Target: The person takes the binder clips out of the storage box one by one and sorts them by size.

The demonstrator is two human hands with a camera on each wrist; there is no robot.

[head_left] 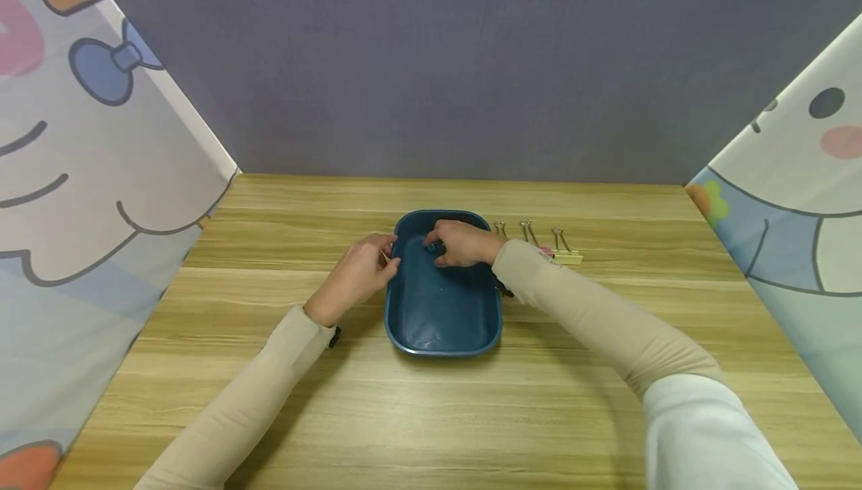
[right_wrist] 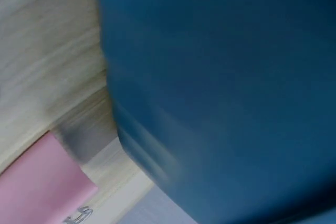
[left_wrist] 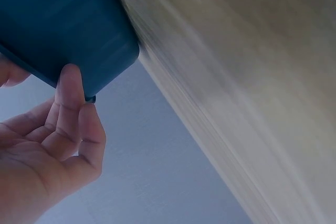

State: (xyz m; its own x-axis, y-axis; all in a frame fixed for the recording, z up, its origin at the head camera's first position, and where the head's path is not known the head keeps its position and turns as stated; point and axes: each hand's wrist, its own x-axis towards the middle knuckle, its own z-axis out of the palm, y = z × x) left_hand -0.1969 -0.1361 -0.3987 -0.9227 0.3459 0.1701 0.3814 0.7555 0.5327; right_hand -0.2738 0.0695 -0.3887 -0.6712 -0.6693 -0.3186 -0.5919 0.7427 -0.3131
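A deep blue rectangular tray (head_left: 441, 325) stands on the wooden table. My left hand (head_left: 360, 269) pinches its left rim between thumb and finger; the left wrist view shows the fingertips (left_wrist: 71, 80) against the tray's outer wall. Inside the tray, toward its far end, my right hand (head_left: 461, 243) holds a small dark blue object (head_left: 432, 247) between thumb and fingers. Its kind is too small to make out, and the fingers partly cover it. In the right wrist view the tray's wall hides my right hand.
Right of the tray lie a yellow binder clip (head_left: 569, 257) and a pink binder clip (right_wrist: 44, 182), partly behind the right sleeve. Wire handles (head_left: 500, 228) of another clip show beside them. A grey wall (head_left: 431, 63) rises behind the table (head_left: 303, 400).
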